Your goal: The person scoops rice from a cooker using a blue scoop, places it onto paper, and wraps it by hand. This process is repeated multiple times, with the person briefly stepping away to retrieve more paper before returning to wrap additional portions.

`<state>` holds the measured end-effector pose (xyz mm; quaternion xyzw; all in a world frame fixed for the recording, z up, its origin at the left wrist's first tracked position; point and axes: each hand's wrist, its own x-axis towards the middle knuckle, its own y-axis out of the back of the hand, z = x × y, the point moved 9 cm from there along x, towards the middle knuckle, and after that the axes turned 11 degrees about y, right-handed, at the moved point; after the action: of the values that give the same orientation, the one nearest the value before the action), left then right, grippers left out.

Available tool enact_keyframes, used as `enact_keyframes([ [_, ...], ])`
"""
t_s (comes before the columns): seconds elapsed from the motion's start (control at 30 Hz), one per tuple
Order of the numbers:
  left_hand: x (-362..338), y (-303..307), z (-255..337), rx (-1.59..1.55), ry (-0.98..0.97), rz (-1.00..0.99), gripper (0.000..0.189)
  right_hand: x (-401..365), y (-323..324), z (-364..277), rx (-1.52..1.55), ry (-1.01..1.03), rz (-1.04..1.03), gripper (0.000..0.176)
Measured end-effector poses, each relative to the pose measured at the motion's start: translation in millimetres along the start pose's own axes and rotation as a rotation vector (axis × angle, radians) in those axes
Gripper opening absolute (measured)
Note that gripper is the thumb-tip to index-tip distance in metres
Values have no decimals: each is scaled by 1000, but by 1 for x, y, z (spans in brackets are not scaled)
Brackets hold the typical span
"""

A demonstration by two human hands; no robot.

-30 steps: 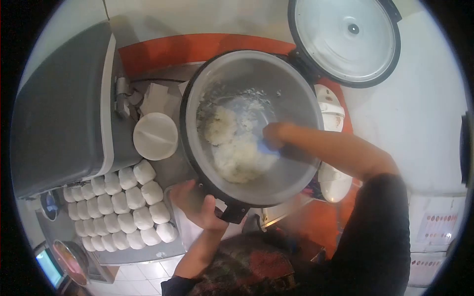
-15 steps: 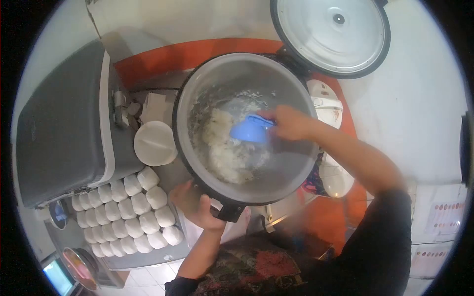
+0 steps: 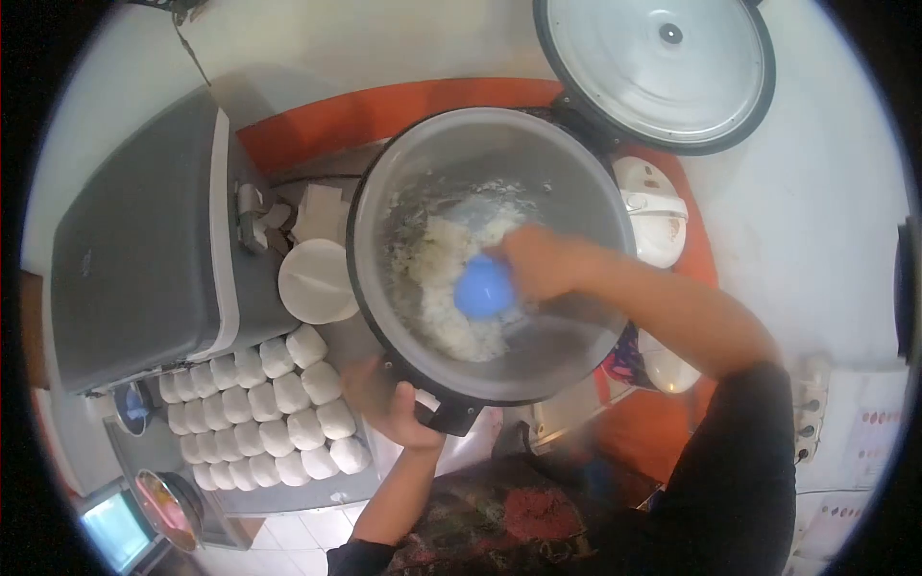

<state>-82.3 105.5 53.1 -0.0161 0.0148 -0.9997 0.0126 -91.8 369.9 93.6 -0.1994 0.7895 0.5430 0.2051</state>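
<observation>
A large open rice cooker [image 3: 600,202] holds white cooked rice [image 3: 451,288], mostly at the left of its pot. Inside, my right hand [image 3: 547,264] is closed on a blue plastic cup [image 3: 483,288], its rounded side showing and the cup against the rice. The hand hides the cup's handle. My left hand [image 3: 408,418] is at the cooker's near side, next to the black side handle [image 3: 453,417]. Its thumb is raised and its slightly blurred fingers stretch along the outer wall, apart from the thumb.
Rows of rounded white bundles [image 3: 269,398] cover the counter at left. A grey box-like container [image 3: 144,250] and a white round lid or dish [image 3: 317,280] stand behind them. The cooker's lid [image 3: 663,67] is raised; a white appliance [image 3: 653,211] sits right of the pot.
My right hand has brought the blue cup down toward the near side of the pot and turned it. My left hand stays by the handle. The whole view has shifted slightly.
</observation>
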Motion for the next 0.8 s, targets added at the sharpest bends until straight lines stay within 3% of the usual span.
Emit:
enact_keyframes([
  [0.07, 1, 0, -1, -45, 17, 2, 49, -4, 43, -18, -13, 6, 229, 31],
  [0.17, 1, -2, 1, -91, 19, -30, 48, 24, -3, 0, -74, -87, 335, 25],
  [0.27, 2, -3, -1, -120, 51, -11, 46, 29, -42, 9, -102, -12, 199, 26],
  [0.37, 4, -7, -7, -217, 58, -61, 46, 19, -28, -1, -133, 46, 121, 26],
  [0.57, 1, -1, -11, -211, 74, -56, 47, 14, 52, -32, -147, -48, 407, 26],
  [0.67, 4, -5, -2, -211, 34, -55, 46, 46, -15, -19, -211, -25, 313, 24],
  [0.77, 1, 0, -4, -217, 47, -49, 46, 51, -34, -14, -159, -28, 349, 23],
  [0.8, 2, -1, -7, -230, 51, -48, 46, 57, -31, -10, -150, 27, 240, 23],
])
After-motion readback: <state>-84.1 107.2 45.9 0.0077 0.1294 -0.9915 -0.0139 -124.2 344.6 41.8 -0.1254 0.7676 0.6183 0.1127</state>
